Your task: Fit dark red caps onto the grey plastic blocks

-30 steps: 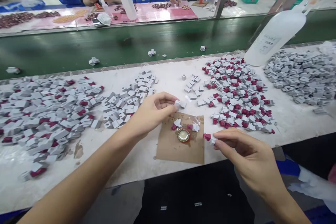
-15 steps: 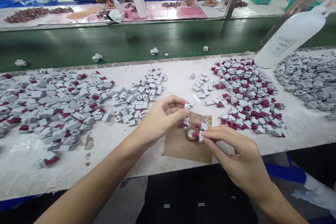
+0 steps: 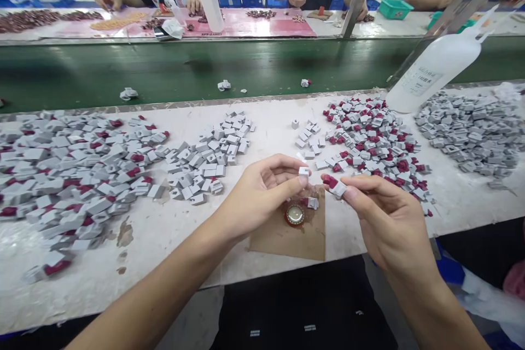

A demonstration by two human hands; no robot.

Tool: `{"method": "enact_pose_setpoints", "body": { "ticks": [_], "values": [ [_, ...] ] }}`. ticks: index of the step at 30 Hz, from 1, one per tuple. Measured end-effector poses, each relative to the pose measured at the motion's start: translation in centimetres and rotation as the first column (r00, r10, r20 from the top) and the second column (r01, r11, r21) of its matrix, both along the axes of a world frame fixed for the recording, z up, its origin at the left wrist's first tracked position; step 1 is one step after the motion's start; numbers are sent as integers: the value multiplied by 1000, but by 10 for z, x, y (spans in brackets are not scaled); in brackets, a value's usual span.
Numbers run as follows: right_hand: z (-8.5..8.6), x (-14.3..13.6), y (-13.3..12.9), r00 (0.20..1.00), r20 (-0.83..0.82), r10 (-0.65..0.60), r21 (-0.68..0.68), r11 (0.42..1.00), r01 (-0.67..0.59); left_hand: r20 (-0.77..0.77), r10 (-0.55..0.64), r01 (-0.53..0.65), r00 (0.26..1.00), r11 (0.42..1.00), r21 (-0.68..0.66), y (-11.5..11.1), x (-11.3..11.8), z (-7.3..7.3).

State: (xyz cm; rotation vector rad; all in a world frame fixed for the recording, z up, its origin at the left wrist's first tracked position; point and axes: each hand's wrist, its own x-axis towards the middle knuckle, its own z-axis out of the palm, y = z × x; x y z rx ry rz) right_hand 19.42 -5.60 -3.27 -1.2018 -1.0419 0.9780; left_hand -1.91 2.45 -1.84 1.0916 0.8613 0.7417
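Note:
Between thumb and fingers, my left hand pinches a small grey block. My right hand holds a grey and dark red piece by its grey end, a short way to the right of the left fingertips. Below both hands lies a brown cardboard square. A round metal cap with liquid in it rests on the cardboard, and another grey and red piece lies beside it.
Grey and red pieces are heaped at left and right, plain grey pieces at far right. A white bottle leans behind them. A green belt crosses behind; people work beyond it.
My right hand has lifted the grey and red piece up and away from the cap. My left hand has shifted slightly right, still pinching its block. Loose pieces on the belt appear further left.

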Motion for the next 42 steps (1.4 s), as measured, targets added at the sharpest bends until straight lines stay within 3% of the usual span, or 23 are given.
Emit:
{"method": "enact_pose_setpoints", "body": {
  "ticks": [3,10,17,21,24,27,28,30,34,36,38,42],
  "values": [
    [-3,0,9,997,-79,-21,-12,1000,20,28,-49,50,998,999,-20,-4,7,2],
    [-3,1,13,997,-55,-56,-17,998,56,26,-69,69,997,998,2,0,14,4],
    [8,6,19,992,105,75,8,997,-77,-75,-101,106,992,992,73,3,13,8],
    [16,10,41,983,115,146,-26,989,-144,-114,-116,132,987,980,146,20,10,10],
    [22,13,86,920,283,270,-94,963,-254,-287,-67,163,956,931,327,55,6,13],
    [26,9,164,760,601,246,-133,969,-208,-490,176,111,854,858,502,111,3,15],
    [26,5,194,677,718,160,-97,987,-130,-524,269,55,808,852,521,132,2,15],
    [24,-8,256,620,777,109,-65,994,-93,-570,408,-74,713,852,518,174,2,13],
    [12,-32,348,559,812,170,-105,984,-147,-630,502,-176,592,844,508,243,6,-2],
    [8,-35,368,541,820,188,-123,980,-153,-647,502,-175,574,847,502,267,11,-12],
    [10,-28,370,541,824,167,-112,985,-133,-667,477,-160,573,863,480,286,18,-21],
    [30,11,328,598,792,123,-74,992,-106,-709,389,-79,588,900,429,298,36,-22]
  ]
}}
